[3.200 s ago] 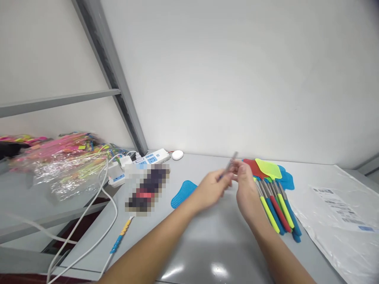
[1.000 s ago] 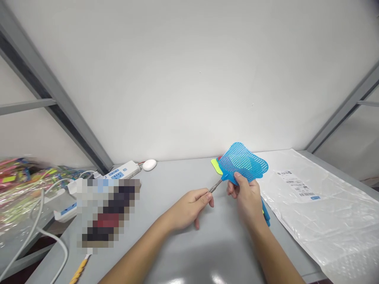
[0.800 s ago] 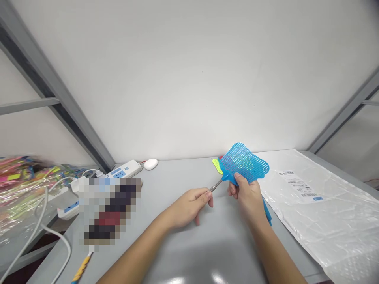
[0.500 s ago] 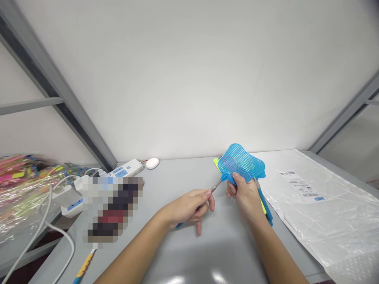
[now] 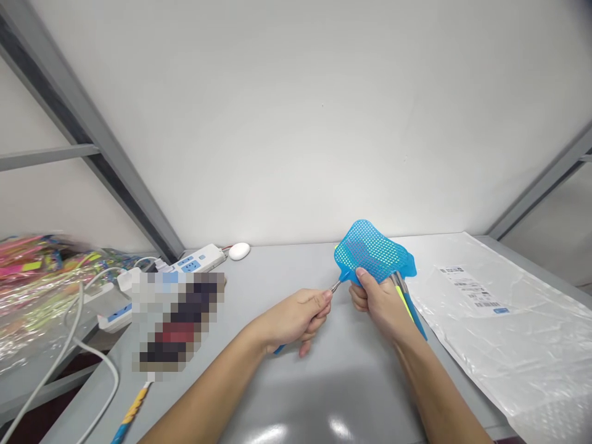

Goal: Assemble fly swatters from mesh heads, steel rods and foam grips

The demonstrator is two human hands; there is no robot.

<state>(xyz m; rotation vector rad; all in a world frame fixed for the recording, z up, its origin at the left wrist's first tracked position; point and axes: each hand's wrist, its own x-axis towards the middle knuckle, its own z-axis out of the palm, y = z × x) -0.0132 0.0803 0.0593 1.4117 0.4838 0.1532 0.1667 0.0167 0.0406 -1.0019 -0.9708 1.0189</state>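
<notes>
A blue fly swatter point(image 5: 365, 246) with a perforated head and thin metal shaft is held up above the table. My left hand point(image 5: 300, 317) is closed on its shaft, just below the head; the blue handle end peeks out beneath the palm. My right hand point(image 5: 377, 302) pinches the lower edge of the head, thumb on top and fingers curled underneath. Behind the blue head lie other swatters, mostly hidden. Their blue and yellow-green handles point(image 5: 411, 311) stick out to the right of my right wrist.
On the right lies a white plastic mailing bag point(image 5: 490, 345) with a printed label. Power strips point(image 5: 198, 262), a white oval device point(image 5: 239, 251) and a pixelated item point(image 5: 185, 324) with a cable occupy the left. Bagged colourful goods point(image 5: 41, 296) sit beyond the table's left edge.
My left hand has slid slightly up the shaft towards the head, its fingers curling tighter. The blue swatter head has shifted and turned a little; my right thumb still presses on it.
</notes>
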